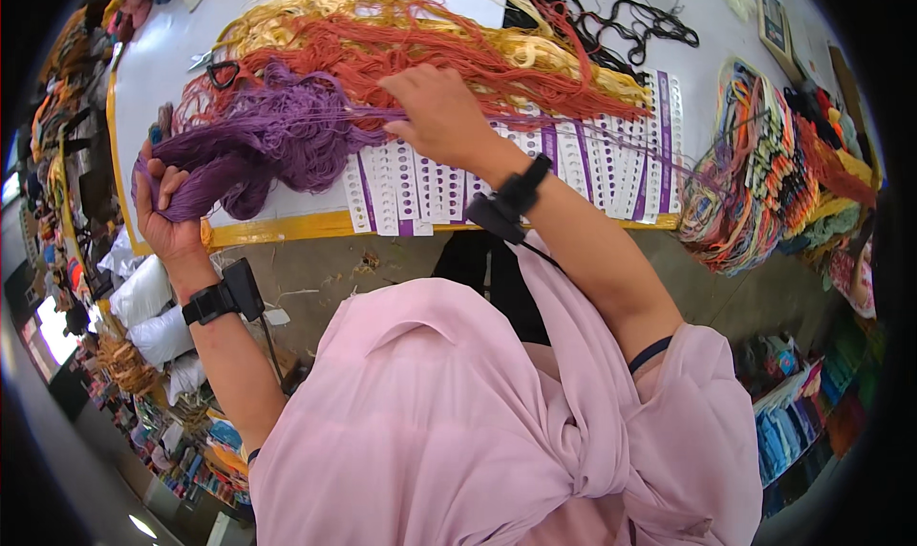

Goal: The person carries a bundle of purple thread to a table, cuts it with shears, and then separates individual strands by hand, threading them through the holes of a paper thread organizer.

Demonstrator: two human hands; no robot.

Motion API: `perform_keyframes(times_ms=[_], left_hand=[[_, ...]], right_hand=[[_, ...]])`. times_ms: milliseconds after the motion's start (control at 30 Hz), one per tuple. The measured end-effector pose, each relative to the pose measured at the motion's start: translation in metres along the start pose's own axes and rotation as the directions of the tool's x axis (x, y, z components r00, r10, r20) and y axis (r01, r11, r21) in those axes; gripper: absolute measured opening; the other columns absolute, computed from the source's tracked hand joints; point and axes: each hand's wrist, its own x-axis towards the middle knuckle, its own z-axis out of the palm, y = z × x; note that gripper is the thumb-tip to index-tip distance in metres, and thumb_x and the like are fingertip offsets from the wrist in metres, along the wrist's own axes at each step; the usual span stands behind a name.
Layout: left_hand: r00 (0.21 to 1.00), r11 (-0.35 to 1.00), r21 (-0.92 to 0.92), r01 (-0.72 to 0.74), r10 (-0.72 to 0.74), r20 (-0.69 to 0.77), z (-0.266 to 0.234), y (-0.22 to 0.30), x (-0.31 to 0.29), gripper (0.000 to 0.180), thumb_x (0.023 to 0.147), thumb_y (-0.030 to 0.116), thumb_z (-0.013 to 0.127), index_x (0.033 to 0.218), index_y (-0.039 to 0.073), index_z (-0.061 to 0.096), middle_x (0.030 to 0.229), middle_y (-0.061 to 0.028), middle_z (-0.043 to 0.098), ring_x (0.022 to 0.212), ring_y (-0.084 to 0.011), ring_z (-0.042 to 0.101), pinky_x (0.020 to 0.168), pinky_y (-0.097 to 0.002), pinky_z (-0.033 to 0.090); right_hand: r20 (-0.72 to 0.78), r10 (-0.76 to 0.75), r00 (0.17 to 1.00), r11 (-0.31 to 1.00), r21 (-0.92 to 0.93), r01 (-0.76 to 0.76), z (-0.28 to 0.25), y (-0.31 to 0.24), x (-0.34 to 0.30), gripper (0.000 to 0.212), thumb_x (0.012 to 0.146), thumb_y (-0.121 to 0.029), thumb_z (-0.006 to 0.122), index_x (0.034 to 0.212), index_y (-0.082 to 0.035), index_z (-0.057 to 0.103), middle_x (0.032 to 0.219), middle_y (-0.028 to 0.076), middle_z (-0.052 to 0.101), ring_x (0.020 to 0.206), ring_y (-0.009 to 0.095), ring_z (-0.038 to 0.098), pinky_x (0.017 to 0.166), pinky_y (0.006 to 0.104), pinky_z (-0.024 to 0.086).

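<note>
My left hand (168, 197) is closed around the left end of a thick purple yarn skein (205, 169), its fingers curled over the threads. The skein's loose, tangled part (296, 116) lies on the table's near left. Over the middle of the yarn is my right hand (435, 111), thumb and fingers apart. Thin purple strands (368, 113) run from the skein under this hand and on to the right, across a row of white punched cards (420, 183) with purple stripes. Behind the hands spreads a heap of rust-red yarn (325, 54).
Cream and gold yarn (287, 16) borders the red heap, with scissors (222, 73) at its left. Black cords (630, 25) lie at the back. Multicoloured skeins (745, 183) hang over the right edge of the white table (707, 30). White bags (143, 293) sit at the lower left.
</note>
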Motion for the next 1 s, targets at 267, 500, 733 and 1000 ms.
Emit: perform_keyframes(times_ms=[267,500,733,1000], left_hand=[[0.999,0.999,-0.023,-0.034,0.035,0.022,0.0,0.006,-0.002,0.05,0.094,0.008,0.06,0.137,-0.009,0.042,0.093,-0.0125,0.064,0.061,-0.0084,0.04,0.065,-0.0226,0.04],[1.0,0.993,0.119,-0.019,0.018,0.013,0.006,-0.03,0.002,0.049,0.097,0.011,0.056,0.142,-0.001,0.041,0.141,-0.0171,0.051,0.059,-0.0051,0.037,0.063,-0.0191,0.039],[0.927,0.66,0.703,0.266,-0.375,0.0,0.061,-0.165,-0.012,0.034,0.093,0.015,0.062,0.125,0.003,0.059,0.118,-0.0098,0.068,0.054,-0.0023,0.041,0.056,-0.0194,0.044],[0.875,0.359,0.887,0.291,-0.474,-0.095,0.063,-0.18,-0.006,0.027,0.096,0.026,0.061,0.107,0.004,0.072,0.076,0.0031,0.064,0.054,-0.0036,0.041,0.053,-0.0204,0.037]], right_hand=[[0.106,-0.148,0.983,0.963,-0.21,0.167,0.061,0.004,0.04,0.019,0.079,-0.02,0.07,0.095,-0.01,0.066,0.09,0.004,0.062,0.098,0.024,0.056,0.083,0.0409,0.039],[0.399,0.161,0.903,0.878,0.359,-0.315,-0.006,0.004,0.016,0.014,0.086,-0.016,0.062,0.09,-0.004,0.068,0.079,0.007,0.07,0.078,0.023,0.066,0.072,0.0385,0.05],[0.511,0.141,0.848,0.758,0.494,-0.425,-0.042,-0.001,0.008,0.022,0.096,-0.019,0.057,0.1,0.001,0.065,0.076,0.006,0.07,0.065,0.009,0.059,0.062,0.0267,0.047],[0.646,0.319,0.694,0.469,0.529,-0.708,-0.088,0.025,-0.015,0.039,0.103,-0.033,0.041,0.104,-0.001,0.063,0.084,0.009,0.073,0.057,0.006,0.05,0.055,0.0204,0.042]])
